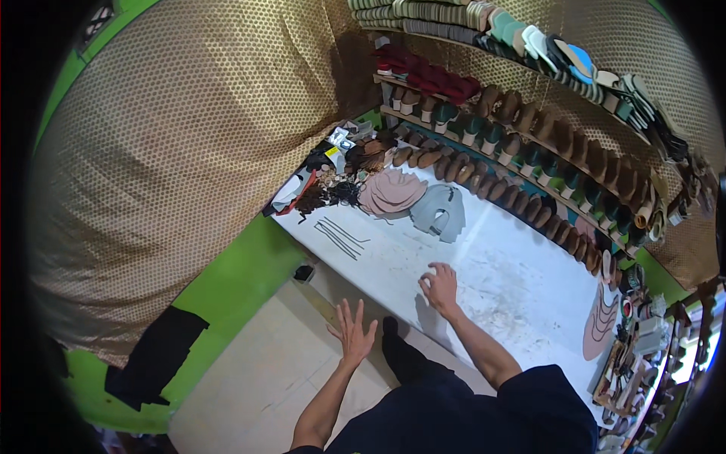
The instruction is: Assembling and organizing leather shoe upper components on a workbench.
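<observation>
My left hand (352,333) is held off the table's front edge, above the floor, with fingers spread and nothing in it. Over the front part of the white table (484,265) hovers my right hand (441,289), its fingers loosely bent and apart, holding nothing I can see. Beyond it lie a stack of grey cut pieces (448,212) and a heap of dusty-pink cut pieces (389,191). Several thin dark strips (340,238) are laid side by side near the table's left front. At the right end, a flat pink piece (600,329) carries thin dark curved strips.
Brown shoe lasts (484,184) line the table's back edge, with racks of more lasts (491,140) above. Scraps (329,185) crowd the far left corner. Tools and small items (631,363) fill the right end. A gold patterned curtain (204,136) hangs at left.
</observation>
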`<state>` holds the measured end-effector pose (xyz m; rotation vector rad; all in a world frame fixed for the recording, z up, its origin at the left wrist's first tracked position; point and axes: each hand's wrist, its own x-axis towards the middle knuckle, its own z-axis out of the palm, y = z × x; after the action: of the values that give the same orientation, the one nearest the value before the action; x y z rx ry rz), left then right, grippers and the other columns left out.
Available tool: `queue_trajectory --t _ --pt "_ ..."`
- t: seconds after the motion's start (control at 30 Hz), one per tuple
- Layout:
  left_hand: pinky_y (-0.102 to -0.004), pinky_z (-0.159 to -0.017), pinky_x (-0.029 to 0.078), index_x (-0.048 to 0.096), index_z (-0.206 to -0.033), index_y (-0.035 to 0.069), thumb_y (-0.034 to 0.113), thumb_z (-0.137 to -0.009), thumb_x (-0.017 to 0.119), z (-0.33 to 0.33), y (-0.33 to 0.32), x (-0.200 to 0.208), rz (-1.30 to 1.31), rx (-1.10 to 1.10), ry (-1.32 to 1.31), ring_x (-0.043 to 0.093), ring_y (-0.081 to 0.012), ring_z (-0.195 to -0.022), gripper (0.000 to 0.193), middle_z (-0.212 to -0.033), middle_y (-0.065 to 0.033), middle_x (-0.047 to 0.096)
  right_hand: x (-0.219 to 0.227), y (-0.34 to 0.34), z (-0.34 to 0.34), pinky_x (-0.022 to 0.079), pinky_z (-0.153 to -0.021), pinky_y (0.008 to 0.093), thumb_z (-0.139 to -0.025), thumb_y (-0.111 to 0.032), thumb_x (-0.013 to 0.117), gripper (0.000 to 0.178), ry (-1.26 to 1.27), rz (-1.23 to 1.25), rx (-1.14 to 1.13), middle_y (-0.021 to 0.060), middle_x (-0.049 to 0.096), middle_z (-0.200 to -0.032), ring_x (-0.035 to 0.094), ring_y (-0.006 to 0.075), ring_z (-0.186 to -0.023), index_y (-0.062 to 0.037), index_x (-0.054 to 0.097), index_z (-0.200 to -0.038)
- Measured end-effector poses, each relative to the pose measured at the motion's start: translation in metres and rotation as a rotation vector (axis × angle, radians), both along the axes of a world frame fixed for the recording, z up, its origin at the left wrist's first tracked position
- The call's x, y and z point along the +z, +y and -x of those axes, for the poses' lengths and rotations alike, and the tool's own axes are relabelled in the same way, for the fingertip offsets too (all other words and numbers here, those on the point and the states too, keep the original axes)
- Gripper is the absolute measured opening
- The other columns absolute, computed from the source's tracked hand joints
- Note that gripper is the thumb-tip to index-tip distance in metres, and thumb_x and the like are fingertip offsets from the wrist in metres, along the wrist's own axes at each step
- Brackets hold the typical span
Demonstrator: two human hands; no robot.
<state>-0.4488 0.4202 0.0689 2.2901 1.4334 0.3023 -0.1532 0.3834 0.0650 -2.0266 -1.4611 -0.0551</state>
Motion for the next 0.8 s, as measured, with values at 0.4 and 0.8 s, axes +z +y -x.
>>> queue_trajectory --t 0.4,0.8 --pt "-0.0815 -0.114 -0.006 0.034 -0.167 0.026 0.051 -0.099 0.064 0.004 0.172 0.021 0.101 -0.006 0.143 -0.001 -0.0422 -0.163 0.079 -0.177 -0.0195 0.003 0.001 0.258 -0.097 0.041 -0.11 0.0479 -0.074 -0.015 0.081 0.013 -0.108 -0.129 -0.003 0.0097 0.064 -0.129 0.053 0.0334 -0.129 -0.0131 0.08 -0.087" --pt "-0.0839 -0.112 -0.004 0.042 -0.163 0.027 0.051 -0.099 0.065 -0.107 0.299 0.023 0.061 -0.236 0.11 -0.003 -0.0428 -0.163 0.073 -0.178 -0.0172 0.005 0.0 0.317 -0.159 0.04 -0.111 0.0495 -0.08 -0.023 0.071 0.017 0.096 0.089 0.07 0.012 0.069 -0.124 0.056 0.0336 -0.126 -0.0109 0.082 -0.088"
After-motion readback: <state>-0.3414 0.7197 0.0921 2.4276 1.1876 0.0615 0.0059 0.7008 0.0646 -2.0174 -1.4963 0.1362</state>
